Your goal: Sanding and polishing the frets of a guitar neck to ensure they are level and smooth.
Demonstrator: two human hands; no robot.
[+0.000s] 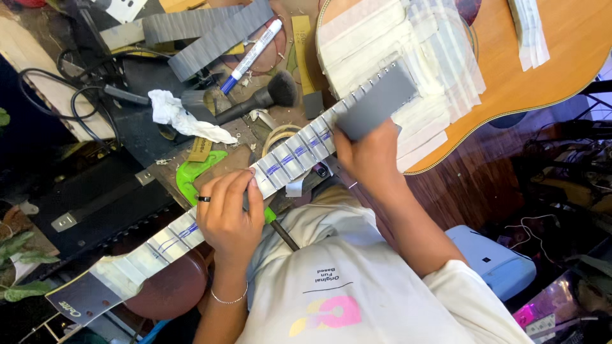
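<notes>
A person is leaning over an acoustic guitar [542, 70] that is lying across a cluttered worktop [248, 137], its neck [287, 159] running from the body at upper right down to the headstock [83, 298] at lower left. The fretboard is covered with strips of pale masking tape [156, 245], with blue marks showing on the frets between them, and more tape is layered over the body around the end of the neck.

The right hand [368, 159] is closing around a flat grey block [379, 102], pressing it down on the upper frets where the neck is meeting the body. The left hand [228, 213], wearing a dark ring and a thin bracelet at the wrist, is wrapping over the middle of the neck, fingers curled across the taped fretboard and gripping it. The two hands are sitting well apart along the neck.

Beyond the neck, a black brush [261, 97] is lying on the worktop beside a crumpled white cloth [178, 114]. A blue-capped marker [252, 54] is resting above it, near two grey corrugated strips [204, 32]. A green plastic piece [194, 175] is peeking out just behind the left hand. Black cables are trailing at upper left. A light blue box [494, 258] is sitting low at the right, beside the person's white shirt.
</notes>
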